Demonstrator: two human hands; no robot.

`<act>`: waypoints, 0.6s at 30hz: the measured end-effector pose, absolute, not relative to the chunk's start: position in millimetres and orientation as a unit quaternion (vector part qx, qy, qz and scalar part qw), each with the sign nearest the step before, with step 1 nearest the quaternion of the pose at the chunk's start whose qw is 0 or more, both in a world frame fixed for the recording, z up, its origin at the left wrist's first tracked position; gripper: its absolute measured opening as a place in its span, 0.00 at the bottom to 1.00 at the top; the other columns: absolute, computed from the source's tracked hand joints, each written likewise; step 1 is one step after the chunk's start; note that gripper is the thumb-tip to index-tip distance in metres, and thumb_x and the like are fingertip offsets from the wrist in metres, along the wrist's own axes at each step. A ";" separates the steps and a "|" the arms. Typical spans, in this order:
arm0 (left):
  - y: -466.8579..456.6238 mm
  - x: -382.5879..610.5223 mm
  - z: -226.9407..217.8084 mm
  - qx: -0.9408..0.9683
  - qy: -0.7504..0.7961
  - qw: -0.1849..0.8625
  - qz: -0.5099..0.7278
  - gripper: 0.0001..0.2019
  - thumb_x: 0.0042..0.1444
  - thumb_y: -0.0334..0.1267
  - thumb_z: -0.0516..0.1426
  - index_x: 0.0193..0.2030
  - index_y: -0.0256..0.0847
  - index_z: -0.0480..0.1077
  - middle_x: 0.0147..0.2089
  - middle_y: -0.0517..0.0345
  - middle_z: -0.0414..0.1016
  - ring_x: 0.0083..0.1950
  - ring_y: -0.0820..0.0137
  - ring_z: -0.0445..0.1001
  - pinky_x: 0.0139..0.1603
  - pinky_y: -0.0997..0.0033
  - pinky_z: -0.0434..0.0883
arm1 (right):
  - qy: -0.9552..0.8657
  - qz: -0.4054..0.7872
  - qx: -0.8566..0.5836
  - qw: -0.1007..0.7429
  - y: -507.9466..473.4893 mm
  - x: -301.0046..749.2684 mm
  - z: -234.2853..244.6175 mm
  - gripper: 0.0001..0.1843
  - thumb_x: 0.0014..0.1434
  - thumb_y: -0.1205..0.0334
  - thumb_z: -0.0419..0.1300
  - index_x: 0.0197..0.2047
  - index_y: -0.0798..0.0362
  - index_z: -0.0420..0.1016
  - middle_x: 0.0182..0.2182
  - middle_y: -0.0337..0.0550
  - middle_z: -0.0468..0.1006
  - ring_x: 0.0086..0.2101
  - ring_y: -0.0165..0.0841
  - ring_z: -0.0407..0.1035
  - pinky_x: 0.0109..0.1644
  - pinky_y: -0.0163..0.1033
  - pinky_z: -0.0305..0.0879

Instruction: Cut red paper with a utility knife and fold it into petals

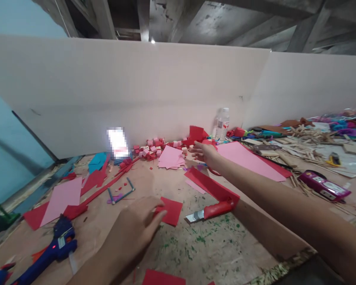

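Note:
My left hand [138, 225] lies near the table's front, its fingertips pinched on the edge of a small red foam square [172, 211]. My right hand [205, 152] reaches far across the table with fingers curled, beside a heap of small pink and red cubes [152, 149] and a stack of pink sheets [169, 157]. What the right fingers hold, if anything, is hidden. A red utility knife [213, 210] with its blade out lies just right of the red square, under my right forearm.
A blue glue gun [55, 249] lies at front left. Red and pink sheets and strips [63, 196] are strewn at left. A large pink sheet [245, 159], a water bottle [222, 124], wooden sticks [308, 136] and a purple case [323, 184] lie at right. A white board wall [136, 91] stands behind.

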State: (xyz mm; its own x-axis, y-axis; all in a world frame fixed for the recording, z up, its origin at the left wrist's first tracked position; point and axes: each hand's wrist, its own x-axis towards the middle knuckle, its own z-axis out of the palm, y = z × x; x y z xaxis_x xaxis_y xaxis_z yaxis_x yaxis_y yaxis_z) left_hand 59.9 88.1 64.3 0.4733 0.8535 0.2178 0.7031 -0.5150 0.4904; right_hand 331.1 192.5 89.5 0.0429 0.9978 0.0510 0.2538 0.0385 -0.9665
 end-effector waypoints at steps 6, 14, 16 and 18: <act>84.9 61.4 55.8 0.905 0.407 0.108 0.054 0.25 0.65 0.46 0.63 0.67 0.42 0.73 0.71 0.40 0.71 0.70 0.43 0.70 0.68 0.39 0.68 | -0.599 0.418 -0.582 0.358 207.3 322.3 67.7 0.18 0.71 0.53 0.64 0.58 0.54 0.75 0.53 0.49 0.79 0.46 0.39 0.77 0.49 0.50 0.78; 90.0 61.1 51.1 0.902 0.397 0.133 0.104 0.17 0.70 0.41 0.58 0.62 0.44 0.75 0.56 0.47 0.80 0.57 0.54 0.77 0.59 0.55 0.73 | -0.727 0.242 -0.580 0.277 200.9 297.0 49.6 0.10 0.69 0.62 0.64 0.50 0.55 0.82 0.46 0.50 0.84 0.43 0.40 0.80 0.49 0.45 0.77; 91.5 59.7 49.8 0.907 0.384 0.122 0.125 0.15 0.72 0.39 0.53 0.60 0.44 0.76 0.53 0.48 0.82 0.55 0.57 0.78 0.57 0.58 0.73 | -0.749 0.173 -0.585 0.259 215.7 289.9 49.6 0.15 0.69 0.58 0.65 0.57 0.54 0.78 0.55 0.51 0.80 0.53 0.44 0.76 0.58 0.54 0.73; 92.4 58.7 49.5 0.908 0.379 0.109 0.142 0.16 0.73 0.39 0.51 0.57 0.44 0.78 0.50 0.49 0.83 0.52 0.59 0.79 0.55 0.61 0.73 | -0.770 0.133 -0.579 0.232 233.3 281.9 48.0 0.19 0.70 0.55 0.65 0.60 0.52 0.75 0.60 0.51 0.76 0.56 0.45 0.73 0.60 0.58 0.72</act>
